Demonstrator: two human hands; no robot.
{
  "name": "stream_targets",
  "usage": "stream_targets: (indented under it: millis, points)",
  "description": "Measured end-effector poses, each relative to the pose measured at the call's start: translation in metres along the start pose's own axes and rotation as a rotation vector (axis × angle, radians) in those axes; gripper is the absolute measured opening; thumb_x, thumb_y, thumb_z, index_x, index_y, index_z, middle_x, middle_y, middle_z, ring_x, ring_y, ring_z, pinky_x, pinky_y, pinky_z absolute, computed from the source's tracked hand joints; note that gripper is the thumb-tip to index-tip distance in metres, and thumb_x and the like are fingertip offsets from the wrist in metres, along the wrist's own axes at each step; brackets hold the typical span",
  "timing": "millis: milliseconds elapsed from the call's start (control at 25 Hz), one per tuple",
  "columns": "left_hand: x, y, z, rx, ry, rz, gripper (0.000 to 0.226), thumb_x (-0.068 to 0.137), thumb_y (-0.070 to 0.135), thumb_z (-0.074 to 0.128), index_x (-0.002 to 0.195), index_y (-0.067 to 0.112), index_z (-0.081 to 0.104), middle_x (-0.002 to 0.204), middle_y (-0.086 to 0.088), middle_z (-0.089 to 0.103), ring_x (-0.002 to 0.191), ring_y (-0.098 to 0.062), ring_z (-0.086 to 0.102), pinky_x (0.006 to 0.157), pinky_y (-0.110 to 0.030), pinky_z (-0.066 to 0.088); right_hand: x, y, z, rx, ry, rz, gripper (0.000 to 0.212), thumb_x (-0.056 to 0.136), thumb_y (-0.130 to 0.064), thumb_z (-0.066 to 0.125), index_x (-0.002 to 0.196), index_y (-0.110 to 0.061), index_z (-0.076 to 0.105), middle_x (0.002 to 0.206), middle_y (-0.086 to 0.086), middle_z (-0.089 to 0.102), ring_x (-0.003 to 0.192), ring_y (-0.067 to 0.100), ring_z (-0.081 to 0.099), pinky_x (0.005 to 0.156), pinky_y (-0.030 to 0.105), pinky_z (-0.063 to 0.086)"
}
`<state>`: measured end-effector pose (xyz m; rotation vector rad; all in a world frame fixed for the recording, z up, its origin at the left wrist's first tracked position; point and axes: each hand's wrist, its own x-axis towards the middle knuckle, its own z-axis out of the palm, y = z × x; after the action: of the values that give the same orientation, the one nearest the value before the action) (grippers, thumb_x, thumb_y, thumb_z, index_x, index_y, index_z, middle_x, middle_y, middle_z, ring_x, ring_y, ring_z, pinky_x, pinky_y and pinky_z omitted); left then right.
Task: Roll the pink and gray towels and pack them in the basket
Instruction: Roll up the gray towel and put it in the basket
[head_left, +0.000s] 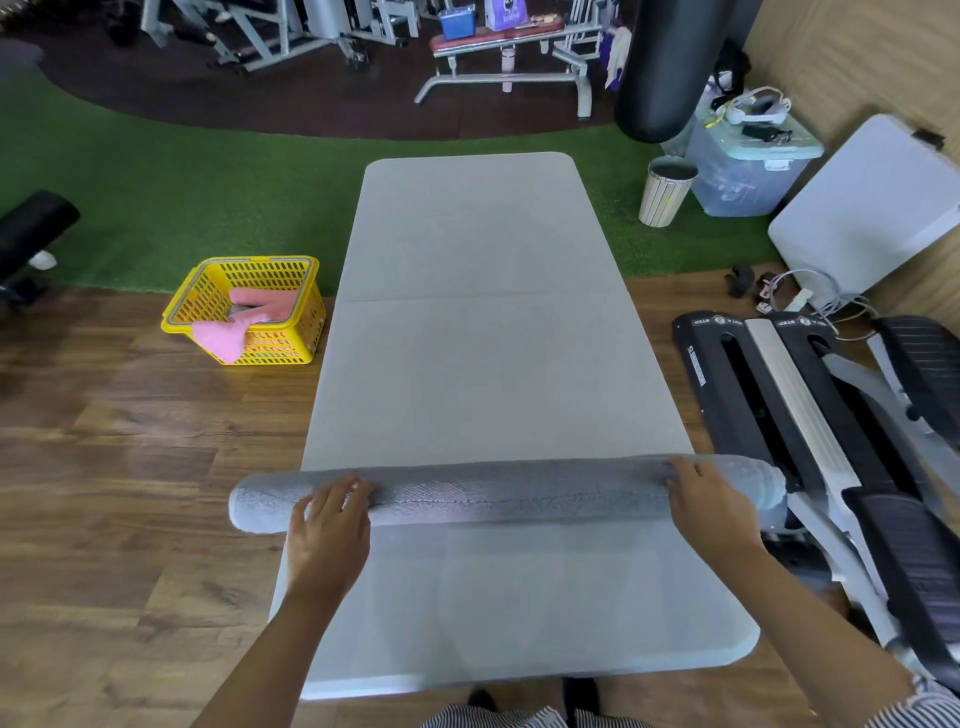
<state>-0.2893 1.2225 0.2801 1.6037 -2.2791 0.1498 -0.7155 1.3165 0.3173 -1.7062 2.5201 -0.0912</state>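
Gray towel (509, 493) rolled across near tabletop (483, 364), both ends overhanging side edges. Left hand (330, 525) and right hand (706, 506) rest on it, grip flat (fingers relaxed). Basket (291, 348) on floor left, pink towel (228, 335) draped over rim.

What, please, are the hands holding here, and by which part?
Both hands, left and right, press on the rolled gray towel near its two ends.

towel roll (498, 496): gray, woven diamond texture, stitched seam line
table (483, 312): pale gray, plain
basket (249, 312): yellow, slotted mesh walls
towel in basket (234, 330): pink
floor (104, 467): brown wood grain
turf (182, 176): green
bin (666, 192): cream, vertical stripes
clothing (493, 719): thin dark-and-white stripes
punching bag (670, 67): black
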Motion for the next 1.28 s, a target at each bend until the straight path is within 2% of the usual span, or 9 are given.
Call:
stream_targets:
  millis: [160, 280, 440, 640, 880, 1040, 1120, 1200, 1280]
  points:
    - [0.002, -0.010, 0.000, -0.031, -0.093, 0.064, 0.046, 0.069, 0.027, 0.055, 0.114, 0.019, 0.059, 0.113, -0.002, 0.064, 0.102, -0.023, 0.061, 0.098, -0.042, 0.041, 0.003, -0.012, 0.008, 0.294, -0.116, 0.210, 0.040, 0.099, -0.021, 0.032, 0.138, -0.017, 0.035, 0.085, 0.018, 0.064, 0.065, 0.028, 0.055, 0.055, 0.033, 0.045]
    - [0.007, -0.022, -0.001, -0.008, -0.157, 0.082, 0.076, 0.048, -0.002, 0.073, 0.119, 0.023, 0.058, 0.114, -0.001, 0.062, 0.104, -0.023, 0.059, 0.097, -0.044, 0.044, 0.010, -0.020, 0.013, 0.442, -0.102, 0.257, 0.044, 0.098, -0.022, 0.035, 0.141, -0.012, 0.033, 0.098, 0.024, 0.062, 0.078, 0.035, 0.058, 0.064, 0.033, 0.044]
    - [0.012, -0.037, 0.001, 0.101, -0.160, 0.018, 0.091, 0.041, -0.019, 0.064, 0.121, 0.022, 0.053, 0.113, -0.002, 0.058, 0.107, -0.023, 0.055, 0.095, -0.053, 0.046, 0.035, -0.025, 0.025, 0.487, -0.156, 0.266, 0.047, 0.095, -0.035, 0.037, 0.135, -0.010, 0.042, 0.128, 0.023, 0.048, 0.094, 0.032, 0.048, 0.073, 0.030, 0.037]
    - [0.030, -0.054, 0.010, 0.088, -0.261, 0.005, 0.086, 0.038, -0.017, 0.066, 0.114, 0.023, 0.062, 0.104, 0.004, 0.063, 0.096, -0.022, 0.063, 0.090, -0.052, 0.049, 0.082, -0.039, 0.024, 0.423, -0.138, 0.229, 0.047, 0.086, -0.050, 0.042, 0.108, -0.011, 0.056, 0.105, 0.017, 0.054, 0.091, 0.033, 0.052, 0.075, 0.040, 0.044]
    - [0.057, -0.056, 0.004, -0.054, -0.248, 0.138, 0.074, 0.044, -0.015, 0.069, 0.108, 0.022, 0.064, 0.101, 0.006, 0.068, 0.093, -0.018, 0.062, 0.096, -0.040, 0.044, 0.128, -0.090, 0.010, 0.299, -0.126, -0.143, 0.029, 0.088, -0.025, 0.057, 0.110, -0.008, 0.065, 0.106, 0.018, 0.059, 0.085, 0.037, 0.060, 0.078, 0.038, 0.048]
    - [0.059, -0.039, 0.001, -0.113, -0.253, 0.229, 0.067, 0.045, -0.008, 0.075, 0.106, 0.019, 0.067, 0.102, 0.005, 0.069, 0.093, -0.017, 0.064, 0.097, -0.028, 0.032, 0.111, -0.145, 0.018, 0.329, -0.135, -0.702, 0.021, 0.078, -0.025, 0.052, 0.086, -0.021, 0.071, 0.075, 0.008, 0.064, 0.060, 0.032, 0.062, 0.059, 0.031, 0.053]
    - [0.055, -0.023, -0.002, -0.153, -0.258, 0.342, 0.064, 0.047, -0.004, 0.076, 0.106, 0.018, 0.066, 0.103, 0.002, 0.068, 0.095, -0.016, 0.059, 0.096, -0.028, 0.033, 0.084, -0.175, 0.029, 0.281, -0.251, -0.946, 0.025, 0.077, -0.019, 0.048, 0.095, -0.024, 0.065, 0.081, 0.004, 0.058, 0.068, 0.026, 0.058, 0.065, 0.027, 0.048]
    - [0.051, -0.015, -0.004, -0.208, -0.248, 0.426, 0.062, 0.049, -0.003, 0.074, 0.107, 0.016, 0.061, 0.104, -0.001, 0.066, 0.095, -0.016, 0.053, 0.095, -0.028, 0.034, 0.063, -0.194, 0.030, 0.314, -0.371, -0.967, 0.037, 0.079, -0.015, 0.049, 0.115, -0.023, 0.051, 0.096, 0.002, 0.047, 0.078, 0.019, 0.049, 0.071, 0.023, 0.038]
    - [0.048, -0.017, -0.007, -0.233, -0.252, 0.432, 0.061, 0.051, -0.003, 0.076, 0.106, 0.017, 0.059, 0.103, -0.001, 0.064, 0.093, -0.017, 0.055, 0.096, -0.029, 0.036, 0.061, -0.197, 0.036, 0.442, -0.395, -0.779, 0.046, 0.080, -0.019, 0.060, 0.122, -0.013, 0.042, 0.110, 0.002, 0.038, 0.082, 0.014, 0.045, 0.073, 0.018, 0.034]
